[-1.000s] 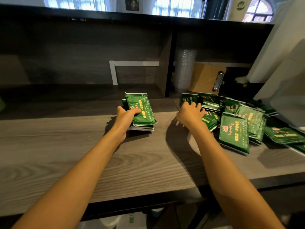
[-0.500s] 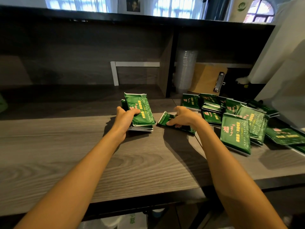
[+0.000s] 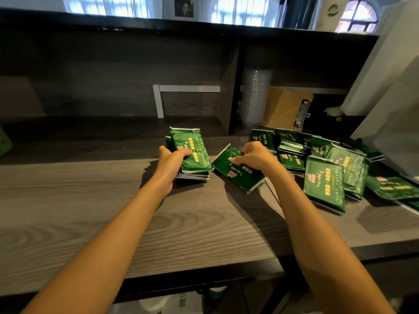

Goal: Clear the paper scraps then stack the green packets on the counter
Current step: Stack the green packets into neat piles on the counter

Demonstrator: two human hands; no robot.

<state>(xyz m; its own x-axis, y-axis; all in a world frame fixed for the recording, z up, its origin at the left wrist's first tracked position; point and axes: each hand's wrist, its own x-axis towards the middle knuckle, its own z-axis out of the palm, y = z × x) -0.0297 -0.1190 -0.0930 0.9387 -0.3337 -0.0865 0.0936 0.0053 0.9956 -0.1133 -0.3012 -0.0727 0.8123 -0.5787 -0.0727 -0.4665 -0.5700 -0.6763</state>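
Your grey wood-grain counter (image 3: 90, 211) carries a small stack of green packets (image 3: 192, 152) at centre, a single packet (image 3: 235, 175) just beside it, and a loose heap (image 3: 324, 173) at right.

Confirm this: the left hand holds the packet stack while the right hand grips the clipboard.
One error: the head view shows the right hand gripping a green packet, not the clipboard. The left hand does hold the packet stack.

Glossy green foil-like packets (image 3: 324, 182) on a matt grey wood-grain counter (image 3: 90, 211); behind, a brown board clipboard (image 3: 283, 107) with a shiny metal clip (image 3: 302, 113).
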